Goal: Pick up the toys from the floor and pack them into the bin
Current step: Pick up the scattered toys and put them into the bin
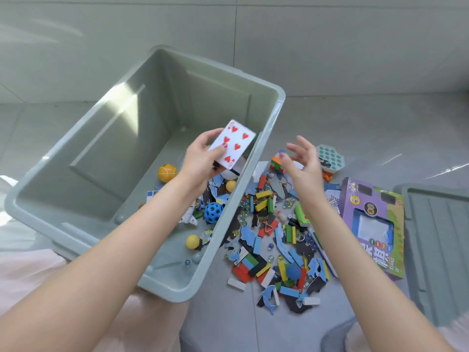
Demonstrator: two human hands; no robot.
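One card stack point(232, 144) pinched in left hand point(200, 161) above bin point(264, 148); light, stiff, slick, could fan apart, so hold by long edges; right hand point(303, 168) loose, holding nothing, beside bin over floor toys point(274, 240).

Both forearms extend forward. Left hand point(200, 158), fingers curled, pinches a flat item; right hand point(303, 163) hovers with fingers loosely spread.

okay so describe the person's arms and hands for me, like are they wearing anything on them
Both forearms are bare, with no sleeves, watch or bracelet showing. The left hand has a red-painted thumbnail. The right hand shows no ring or glove.
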